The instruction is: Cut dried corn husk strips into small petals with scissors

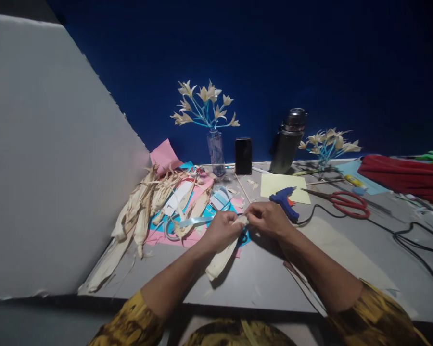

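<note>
Both my hands meet over the middle of the grey table [260, 283]. My left hand [222, 230] is closed around a long pale corn husk strip [222, 257] that hangs down toward me. My right hand [269, 218] pinches the upper end of the same husk strip, fingers pressed together. A light blue ribbon [195, 221] trails left from beside my left hand. A blue glue gun [284, 200] lies just behind my right hand.
A heap of dried corn husks [144, 206] and pink and blue paper scraps [187, 192] lies to the left. Red-handled scissors [348, 203], a black cable [411, 238], a yellow sheet [283, 185], a phone [243, 156], a flask [288, 142] and a bottle of husk flowers [214, 154] stand behind. A white board [50, 158] leans at left.
</note>
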`<state>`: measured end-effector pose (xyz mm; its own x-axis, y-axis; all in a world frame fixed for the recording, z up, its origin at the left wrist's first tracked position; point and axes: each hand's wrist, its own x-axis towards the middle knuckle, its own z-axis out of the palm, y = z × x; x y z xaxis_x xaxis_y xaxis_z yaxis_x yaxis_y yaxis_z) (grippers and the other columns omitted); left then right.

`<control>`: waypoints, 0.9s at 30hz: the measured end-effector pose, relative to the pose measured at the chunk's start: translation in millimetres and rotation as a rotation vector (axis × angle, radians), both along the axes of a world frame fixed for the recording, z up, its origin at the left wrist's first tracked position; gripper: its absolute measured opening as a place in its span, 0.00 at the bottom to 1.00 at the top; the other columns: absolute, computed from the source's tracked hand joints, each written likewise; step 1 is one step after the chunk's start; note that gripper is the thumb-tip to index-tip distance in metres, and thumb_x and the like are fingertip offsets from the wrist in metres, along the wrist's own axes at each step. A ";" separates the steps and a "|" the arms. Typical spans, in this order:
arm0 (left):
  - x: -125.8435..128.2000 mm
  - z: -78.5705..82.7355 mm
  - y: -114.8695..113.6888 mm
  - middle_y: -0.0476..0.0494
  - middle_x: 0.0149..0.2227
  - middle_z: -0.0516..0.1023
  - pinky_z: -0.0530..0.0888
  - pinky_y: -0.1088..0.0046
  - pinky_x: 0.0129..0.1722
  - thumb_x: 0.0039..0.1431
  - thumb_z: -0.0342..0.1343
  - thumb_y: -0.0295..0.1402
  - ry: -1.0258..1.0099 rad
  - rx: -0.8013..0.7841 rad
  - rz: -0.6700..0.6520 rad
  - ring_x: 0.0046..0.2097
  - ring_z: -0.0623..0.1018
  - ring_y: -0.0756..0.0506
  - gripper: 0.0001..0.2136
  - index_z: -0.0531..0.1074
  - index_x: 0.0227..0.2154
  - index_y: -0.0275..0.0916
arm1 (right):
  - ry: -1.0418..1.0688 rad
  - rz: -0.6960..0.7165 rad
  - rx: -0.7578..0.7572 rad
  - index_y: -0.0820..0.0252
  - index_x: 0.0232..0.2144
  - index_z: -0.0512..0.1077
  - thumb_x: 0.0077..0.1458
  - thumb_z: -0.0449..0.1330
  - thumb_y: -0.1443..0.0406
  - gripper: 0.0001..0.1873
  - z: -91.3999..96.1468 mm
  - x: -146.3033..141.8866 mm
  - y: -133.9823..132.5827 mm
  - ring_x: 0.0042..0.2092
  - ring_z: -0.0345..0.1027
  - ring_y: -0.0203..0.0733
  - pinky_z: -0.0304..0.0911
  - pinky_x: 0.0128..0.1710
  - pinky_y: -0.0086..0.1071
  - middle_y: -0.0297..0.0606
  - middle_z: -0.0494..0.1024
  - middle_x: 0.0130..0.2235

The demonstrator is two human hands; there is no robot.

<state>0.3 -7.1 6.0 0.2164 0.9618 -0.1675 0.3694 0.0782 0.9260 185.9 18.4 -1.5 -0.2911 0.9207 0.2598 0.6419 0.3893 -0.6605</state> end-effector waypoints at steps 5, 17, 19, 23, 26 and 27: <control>-1.6 -4.9 0.3 0.52 0.19 0.63 0.55 0.73 0.26 0.57 0.53 0.34 0.359 0.284 0.055 0.24 0.64 0.50 0.11 0.65 0.20 0.39 | 0.211 -0.297 -0.004 0.59 0.31 0.79 0.54 0.58 0.61 0.11 7.9 22.4 12.7 0.31 0.71 0.42 0.62 0.32 0.32 0.40 0.82 0.31; 4.0 -6.6 -12.0 0.41 0.28 0.72 0.62 0.67 0.35 0.63 0.48 0.32 0.654 0.814 0.018 0.34 0.71 0.43 0.10 0.71 0.28 0.38 | 0.866 0.012 -0.549 0.62 0.23 0.72 0.47 0.68 0.55 0.16 -8.5 -23.3 -11.7 0.22 0.57 0.31 0.49 0.21 0.25 0.30 0.69 0.22; 4.6 -2.3 -12.9 0.40 0.33 0.73 0.65 0.67 0.38 0.60 0.53 0.35 0.447 0.742 0.005 0.37 0.72 0.42 0.06 0.72 0.33 0.38 | 0.897 0.008 -0.554 0.61 0.21 0.70 0.46 0.68 0.59 0.14 -5.2 -18.9 -10.3 0.21 0.56 0.30 0.50 0.22 0.25 0.28 0.67 0.20; 0.8 4.6 -5.5 0.42 0.38 0.75 0.70 0.69 0.38 0.60 0.54 0.45 -0.201 0.234 0.108 0.39 0.75 0.45 0.15 0.70 0.40 0.38 | 1.034 0.078 -0.625 0.61 0.23 0.71 0.45 0.67 0.61 0.11 3.3 -11.0 -9.2 0.23 0.61 0.33 0.54 0.23 0.27 0.30 0.70 0.22; -3.0 5.5 2.1 0.43 0.31 0.76 0.71 0.70 0.34 0.51 0.63 0.47 -0.569 -0.215 0.010 0.32 0.76 0.46 0.18 0.71 0.36 0.36 | 1.040 0.116 -0.592 0.62 0.23 0.72 0.44 0.67 0.62 0.10 3.3 -8.8 -7.7 0.24 0.60 0.33 0.54 0.25 0.27 0.31 0.71 0.22; -3.6 5.1 3.4 0.44 0.29 0.76 0.70 0.70 0.32 0.46 0.67 0.44 -0.629 -0.301 -0.028 0.29 0.76 0.47 0.18 0.72 0.33 0.36 | 1.024 0.113 -0.573 0.62 0.23 0.72 0.44 0.68 0.62 0.10 2.1 -8.3 -6.6 0.23 0.59 0.32 0.53 0.25 0.27 0.31 0.70 0.22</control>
<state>-3.3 -3.7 11.2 0.3836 0.8861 -0.2602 -0.2248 0.3629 0.9043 177.6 11.7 0.6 -0.2747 0.9612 -0.0233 -0.3084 -0.1111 -0.9448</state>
